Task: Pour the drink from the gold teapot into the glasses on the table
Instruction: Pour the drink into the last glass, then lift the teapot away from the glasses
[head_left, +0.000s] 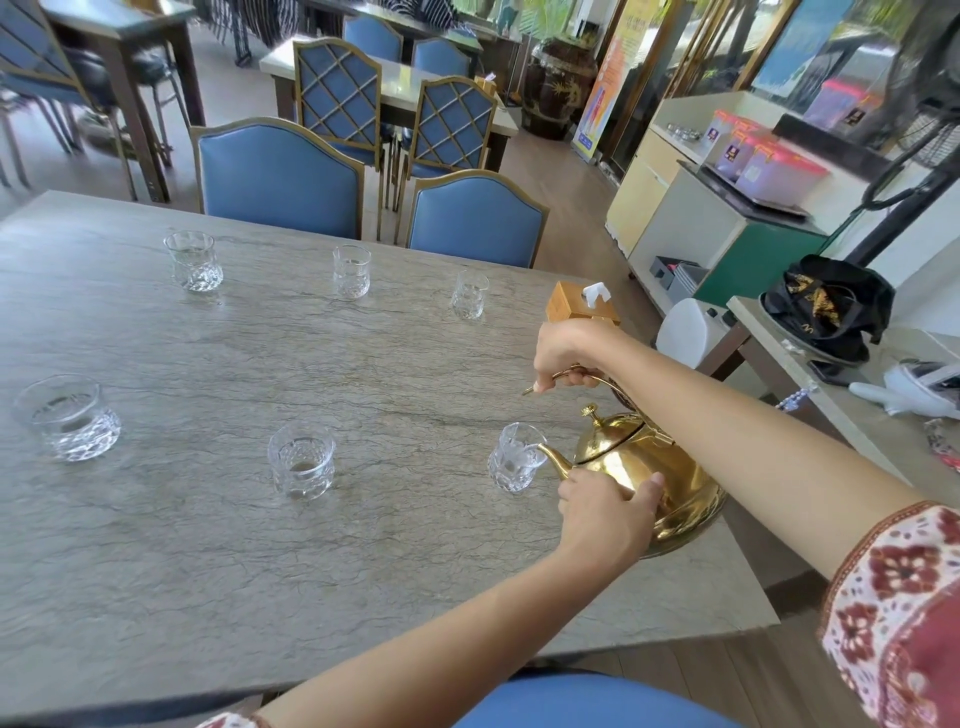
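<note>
The gold teapot (631, 462) is tilted to the left near the table's right edge, its spout over the rim of a small clear glass (514, 460). My right hand (563, 358) grips the teapot's arched handle from above. My left hand (605, 512) presses against the pot's lower front side. Several other clear glasses stand on the grey table (208, 571): two in the near row (301, 460) (67, 418) and three in the far row (193, 261) (351, 271) (469, 295). I cannot tell whether liquid is flowing.
A wooden tissue box (576, 306) stands at the table's right edge behind my right hand. Two blue chairs (280, 179) (475, 218) face the far side. A side table to the right holds a black bag (826, 306) and white items.
</note>
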